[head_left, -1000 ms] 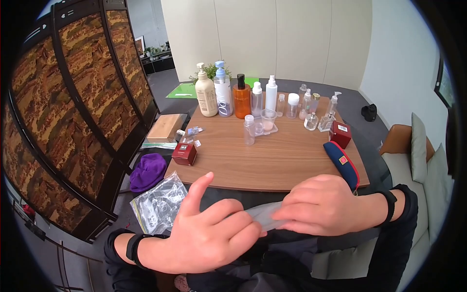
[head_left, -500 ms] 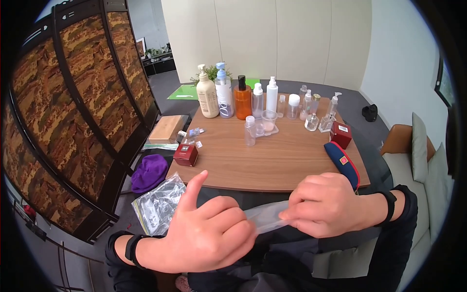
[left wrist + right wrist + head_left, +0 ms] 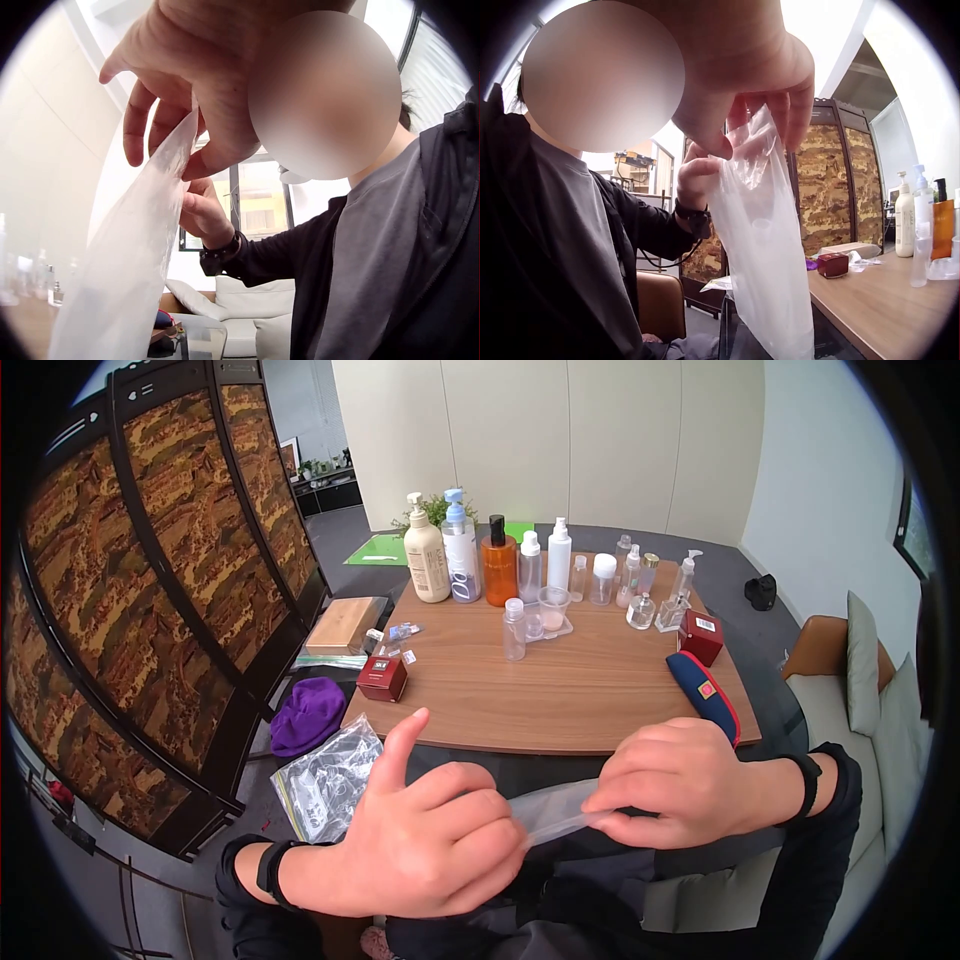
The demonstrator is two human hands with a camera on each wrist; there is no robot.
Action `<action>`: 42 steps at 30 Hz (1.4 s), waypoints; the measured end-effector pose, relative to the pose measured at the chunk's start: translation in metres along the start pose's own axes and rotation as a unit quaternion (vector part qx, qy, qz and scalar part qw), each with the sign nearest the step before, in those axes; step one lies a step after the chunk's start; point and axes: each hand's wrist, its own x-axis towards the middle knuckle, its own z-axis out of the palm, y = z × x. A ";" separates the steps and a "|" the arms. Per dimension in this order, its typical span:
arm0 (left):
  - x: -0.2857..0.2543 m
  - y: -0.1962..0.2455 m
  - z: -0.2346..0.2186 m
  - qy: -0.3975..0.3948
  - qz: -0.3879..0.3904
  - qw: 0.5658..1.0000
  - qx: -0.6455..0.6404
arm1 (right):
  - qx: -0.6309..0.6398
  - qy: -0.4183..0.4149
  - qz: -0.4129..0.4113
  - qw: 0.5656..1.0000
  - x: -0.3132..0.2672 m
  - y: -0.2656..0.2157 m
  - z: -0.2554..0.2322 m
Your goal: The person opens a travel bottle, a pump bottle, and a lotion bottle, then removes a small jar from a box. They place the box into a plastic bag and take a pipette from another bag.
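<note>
A frosted, translucent plastic bag stretches between my two hands, in front of the table's near edge. My left hand pinches its top edge on one side, with one finger pointing up away from the bag. On the other side my right hand pinches the edge between thumb and curled fingers. From the right wrist, the bag hangs down below the fingers, its upper part glossy and creased. The left wrist view shows the same bag draping down past the left fingers.
On the wooden table, several pump, spray and small clear bottles stand at the back. Two dark red boxes and a navy pouch lie nearer. A purple cloth hat and a clear zip bag are at the left.
My right hand has drawn slightly away to the right, so more of the bag shows between the hands. The left hand has moved slightly left.
</note>
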 end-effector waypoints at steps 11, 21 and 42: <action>0.006 0.005 0.000 0.005 -0.012 1.000 0.023 | -0.009 0.000 -0.003 1.000 0.000 -0.006 0.001; 0.005 0.003 -0.001 -0.004 0.028 1.000 0.013 | -0.022 -0.001 0.028 0.999 -0.004 -0.004 0.000; 0.005 0.009 0.003 -0.042 -0.002 0.996 0.080 | -0.019 -0.009 0.012 1.000 -0.009 0.000 0.001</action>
